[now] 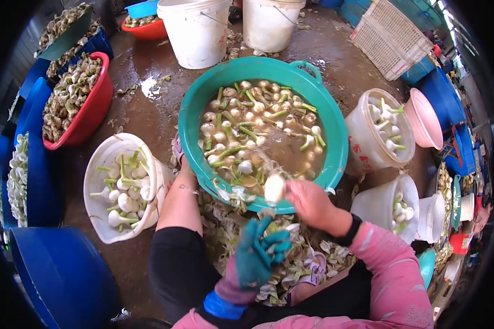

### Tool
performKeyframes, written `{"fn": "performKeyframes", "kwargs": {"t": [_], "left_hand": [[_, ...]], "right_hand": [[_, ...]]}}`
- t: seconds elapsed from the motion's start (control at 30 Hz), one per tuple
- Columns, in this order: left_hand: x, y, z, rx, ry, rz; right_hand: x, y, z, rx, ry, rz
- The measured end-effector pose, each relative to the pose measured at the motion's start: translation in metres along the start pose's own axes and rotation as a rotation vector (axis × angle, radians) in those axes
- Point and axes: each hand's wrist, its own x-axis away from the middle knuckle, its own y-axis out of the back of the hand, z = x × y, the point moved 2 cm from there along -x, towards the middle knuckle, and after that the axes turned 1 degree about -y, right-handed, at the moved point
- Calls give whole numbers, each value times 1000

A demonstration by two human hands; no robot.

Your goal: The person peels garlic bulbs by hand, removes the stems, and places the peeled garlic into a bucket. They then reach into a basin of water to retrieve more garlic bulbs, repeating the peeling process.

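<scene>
A pale garlic bulb [274, 188], blurred by motion, is held in my right hand [308, 203] over the near rim of a large green basin [189, 118]. Brown water in the basin holds many garlic bulbs with green stems [247, 131]. My left hand [256, 249], in a teal glove, is below the rim, over a heap of peelings [335, 255]. Its fingers are apart, and nothing shows between them. A dark band circles my right wrist.
White buckets of garlic stand left [101, 211] and right [357, 129] of the basin, with another lower right [368, 205]. Two white buckets [195, 35] stand behind it. A red tub [101, 104] and a blue tub [66, 274] are at left. Crates [389, 41] are upper right.
</scene>
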Motion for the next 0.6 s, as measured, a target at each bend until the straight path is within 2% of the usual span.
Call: {"fn": "performKeyframes", "kwargs": {"t": [0.07,0.1,0.13,0.2,0.23,0.27,0.3,0.33,0.37,0.4,0.47,0.53,0.6], "left_hand": [[3,-18,2,65,79,79],[1,-22,12,182,104,313],[6,-21,20,158,115,327],[14,-19,36,-74,55,142],[18,-18,43,-67,102,326],[27,-14,51,-405,-33,163],[34,-16,58,-561,-69,146],[39,-18,63,-719,-110,140],[43,-17,65,-782,-119,197],[56,-33,69,-928,-224,114],[66,-40,76,-1159,-367,168],[73,-36,85,-1153,-361,160],[80,-39,90,-1136,-366,125]], "right_hand": [[29,16,38,52,132,17],[37,26,52,63,137,-3],[46,36,65,148,140,-48],[67,49,82,254,130,-114],[76,54,85,131,36,-167],[86,59,90,8,-56,-224],[94,65,97,-145,-234,-215],[105,67,98,-269,-367,-302],[113,73,106,-212,-353,-277],[120,78,115,-159,-344,-251],[133,76,131,-55,-193,-120],[142,74,140,-22,-213,-195],[146,69,144,91,-132,-146]]}}
